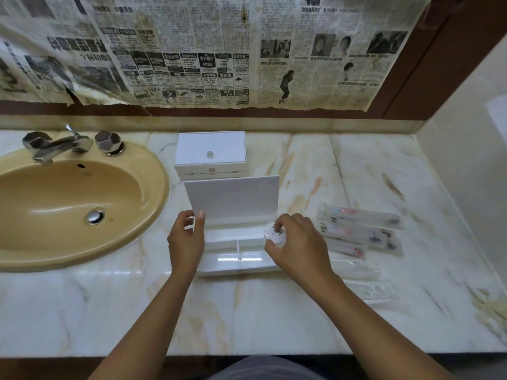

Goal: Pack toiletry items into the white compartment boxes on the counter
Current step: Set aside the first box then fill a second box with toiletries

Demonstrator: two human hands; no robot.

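Observation:
A white compartment box (219,263) lies open on the marble counter in front of me, its lid (233,200) raised upright. My left hand (186,239) pinches the lid's lower left edge. My right hand (297,244) holds a small round clear packet (274,233) with dark print over the box's right end. Inside the box, dividers split it into several compartments. A second white box (210,154), closed, with a clear knob on its lid, stands behind the open one.
Several wrapped toiletry packets (359,231) lie on the counter right of the box, with clear wrappers (365,281) nearer me. A tan sink (74,204) with a chrome tap (59,145) is at left. Newspaper covers the wall behind.

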